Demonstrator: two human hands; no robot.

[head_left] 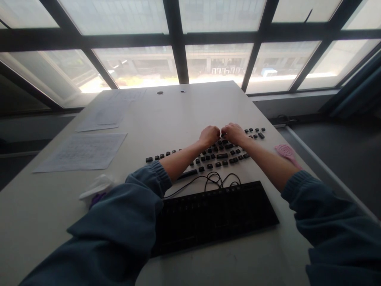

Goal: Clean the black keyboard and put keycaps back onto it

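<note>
Close together over the far part of the spread keycaps are my left hand [210, 135] and my right hand [233, 133]. Both have curled, closed fingers, with the fingertips almost meeting. A small dark piece shows between them; whether it is held or lies on the table, I cannot tell. Loose black keycaps [222, 156] lie in rough rows beneath and around the hands, some hidden by my left forearm. Nearer to me rests a black keyboard [217, 218], its keys mostly stripped as far as the dark surface shows. Its cable [212, 178] lies coiled behind it.
On the white table [202, 107], printed sheets [83, 153] lie at the left. A crumpled white wrapper [99, 184] with something purple sits by my left sleeve. A pink hairbrush-like object [286, 151] lies at the right edge. Windows [220, 63] stand beyond the table.
</note>
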